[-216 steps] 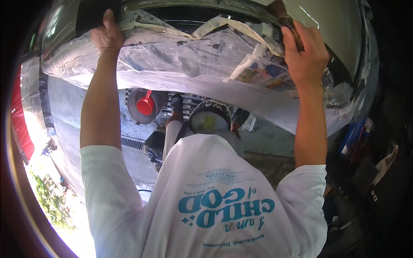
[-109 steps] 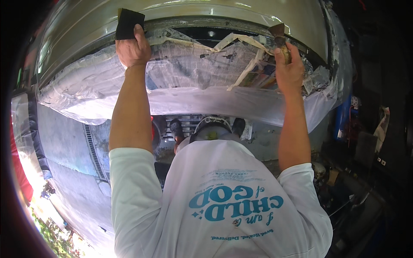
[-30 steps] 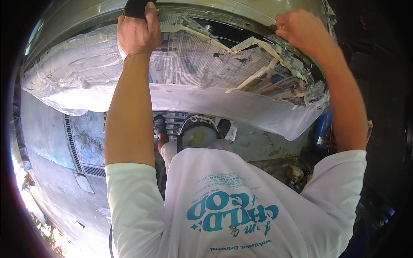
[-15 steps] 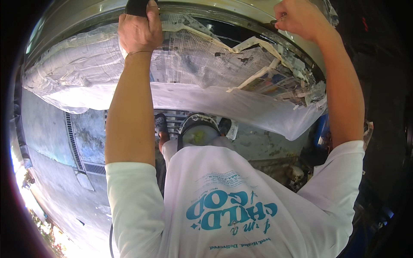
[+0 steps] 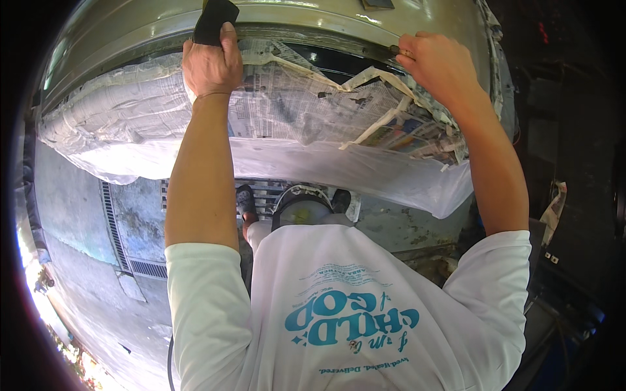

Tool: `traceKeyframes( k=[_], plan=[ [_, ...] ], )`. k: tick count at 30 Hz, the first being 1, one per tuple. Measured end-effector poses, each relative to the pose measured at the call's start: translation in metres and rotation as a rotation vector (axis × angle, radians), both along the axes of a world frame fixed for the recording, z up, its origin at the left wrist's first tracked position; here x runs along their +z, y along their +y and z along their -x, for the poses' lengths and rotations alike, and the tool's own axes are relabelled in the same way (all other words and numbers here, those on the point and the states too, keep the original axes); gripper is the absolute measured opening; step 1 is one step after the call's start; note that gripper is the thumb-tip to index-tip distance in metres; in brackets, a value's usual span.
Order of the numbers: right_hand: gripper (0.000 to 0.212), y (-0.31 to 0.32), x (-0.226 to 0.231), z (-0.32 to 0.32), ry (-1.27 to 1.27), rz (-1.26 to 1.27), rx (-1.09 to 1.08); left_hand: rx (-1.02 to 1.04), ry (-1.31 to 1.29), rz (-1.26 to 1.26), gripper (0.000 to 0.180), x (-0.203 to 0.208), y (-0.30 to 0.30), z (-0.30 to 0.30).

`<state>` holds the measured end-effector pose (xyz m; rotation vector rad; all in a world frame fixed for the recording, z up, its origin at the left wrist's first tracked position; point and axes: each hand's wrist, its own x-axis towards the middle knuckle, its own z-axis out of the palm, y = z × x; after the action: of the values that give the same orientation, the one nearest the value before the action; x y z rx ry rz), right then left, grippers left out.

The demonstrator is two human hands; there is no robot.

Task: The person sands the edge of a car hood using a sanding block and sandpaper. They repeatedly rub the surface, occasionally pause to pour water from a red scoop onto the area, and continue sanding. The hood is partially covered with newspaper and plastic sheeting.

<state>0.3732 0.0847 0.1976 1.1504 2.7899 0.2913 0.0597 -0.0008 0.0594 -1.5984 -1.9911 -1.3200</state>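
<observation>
My left hand holds a flat black pad, which looks like a piece of sandpaper, against the lower edge of a glossy olive-gold car panel. Farther right, my right hand pinches a small slim tool with a dark end. Its tip points left at the dark groove along the panel's edge; the rest of it is hidden in my fingers. Below the groove, newspaper masking with tape strips covers the bodywork, and a black patch shows through a gap in it.
Another dark flat piece lies on the panel above. Clear plastic sheeting hangs under the newspaper. A bucket with cloudy liquid stands between my feet, by a floor grate. Drain channels cross the concrete at left.
My right hand has moved left and a little down along the groove with the small tool. My left hand has shifted slightly down, and more of the black pad shows.
</observation>
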Motion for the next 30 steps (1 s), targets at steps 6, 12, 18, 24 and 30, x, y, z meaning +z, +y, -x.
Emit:
traceKeyframes(
  k=[6, 12, 18, 24, 30],
  plan=[
    [0.016, 0.007, -0.005, 0.018, -0.040, -0.024, 0.077, 0.041, 0.046, -0.126, 0.024, -0.009, 0.003, 0.003],
    [0.021, 0.078, 0.022, 0.038, -0.183, 0.480, -0.007, 0.017, -0.015, -0.050, 0.026, -0.004, 0.004, 0.001],
    [0.020, 0.029, 0.011, 0.028, -0.055, 0.102, 0.088, 0.040, 0.010, -0.073, 0.025, -0.005, 0.001, 0.004],
    [0.023, 0.047, 0.027, 0.062, -0.223, 0.225, 0.062, 0.057, 0.010, 0.042, 0.024, -0.010, 0.000, 0.002],
    [0.030, 0.067, 0.034, 0.010, 0.057, 0.442, 0.002, 0.087, -0.039, -0.030, 0.026, -0.003, 0.000, 0.001]
  ],
)
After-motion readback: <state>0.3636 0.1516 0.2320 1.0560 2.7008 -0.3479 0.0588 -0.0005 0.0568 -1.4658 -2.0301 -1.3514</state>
